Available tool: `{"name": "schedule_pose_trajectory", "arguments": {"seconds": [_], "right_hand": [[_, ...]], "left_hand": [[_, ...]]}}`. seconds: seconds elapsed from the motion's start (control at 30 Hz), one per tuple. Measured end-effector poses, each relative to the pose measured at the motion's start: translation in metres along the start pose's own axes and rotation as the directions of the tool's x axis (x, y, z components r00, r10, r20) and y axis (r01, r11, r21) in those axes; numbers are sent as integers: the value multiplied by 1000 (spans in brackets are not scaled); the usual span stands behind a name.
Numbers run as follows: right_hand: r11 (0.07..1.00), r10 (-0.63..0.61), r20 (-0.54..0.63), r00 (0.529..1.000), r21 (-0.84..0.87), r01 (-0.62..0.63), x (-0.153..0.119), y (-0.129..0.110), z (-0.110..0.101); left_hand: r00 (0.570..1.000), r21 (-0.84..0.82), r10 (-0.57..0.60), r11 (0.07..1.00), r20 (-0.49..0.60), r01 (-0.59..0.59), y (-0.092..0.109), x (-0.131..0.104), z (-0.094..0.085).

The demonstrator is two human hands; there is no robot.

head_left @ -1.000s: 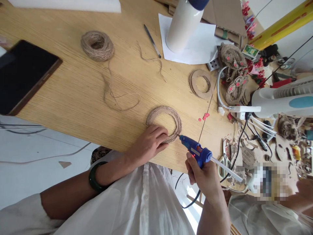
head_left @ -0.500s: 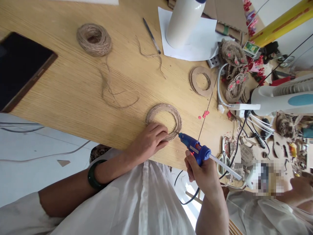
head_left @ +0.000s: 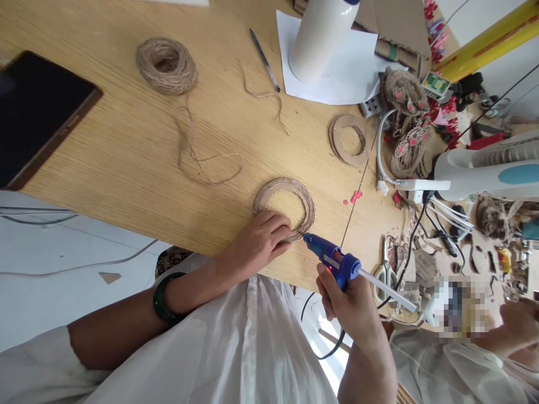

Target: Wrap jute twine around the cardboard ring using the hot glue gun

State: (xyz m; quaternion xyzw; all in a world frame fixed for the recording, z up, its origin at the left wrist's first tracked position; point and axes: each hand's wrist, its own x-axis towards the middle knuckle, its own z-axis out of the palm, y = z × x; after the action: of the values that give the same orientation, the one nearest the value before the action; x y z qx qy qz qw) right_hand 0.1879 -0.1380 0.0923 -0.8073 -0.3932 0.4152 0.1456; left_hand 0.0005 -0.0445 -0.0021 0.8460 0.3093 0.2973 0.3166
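A cardboard ring with twine along its rim (head_left: 309, 205) lies on the wooden table near the front edge. My left hand (head_left: 269, 233) is closed on the ring's near left side, its fingers pressed together there. In my right hand (head_left: 343, 297) is a blue hot glue gun (head_left: 332, 255) with a clear glue stick (head_left: 389, 290) sticking out of its back. The gun's nozzle meets the ring's near right edge, just beside my left fingertips. A loose strand of twine (head_left: 210, 160) trails from a twine roll (head_left: 166, 66) farther back.
Stacked cardboard rings (head_left: 348, 139) lie to the right, with red dots (head_left: 356, 196) nearer. A white bottle (head_left: 322, 39) stands on paper; a pen (head_left: 265, 60) lies beside it. A dark tablet (head_left: 42, 118) is at left. Scissors (head_left: 385, 269), cables and a co-worker's arm (head_left: 511, 331) are at right.
The glue gun's nozzle has shifted slightly left along the ring, towards my left fingers. My left hand still holds the ring. The whole view has drifted a little.
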Motion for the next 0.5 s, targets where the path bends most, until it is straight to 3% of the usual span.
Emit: {"name": "schedule_pose_trajectory", "arguments": {"seconds": [0.27,0.37,0.5], "right_hand": [[995,-10,18,1000,-97,12,3,3,-4],[1000,12,-13,1000,-17,-13,5,0,-6],[999,10,58,998,-33,-8,7,0,-9]], "left_hand": [[1000,-3,7,1000,7,-7,1,0,-1],[1000,-3,8,1000,-8,-8,1,0,-1],[1000,-5,12,1000,-6,-13,1,1,-2]]}}
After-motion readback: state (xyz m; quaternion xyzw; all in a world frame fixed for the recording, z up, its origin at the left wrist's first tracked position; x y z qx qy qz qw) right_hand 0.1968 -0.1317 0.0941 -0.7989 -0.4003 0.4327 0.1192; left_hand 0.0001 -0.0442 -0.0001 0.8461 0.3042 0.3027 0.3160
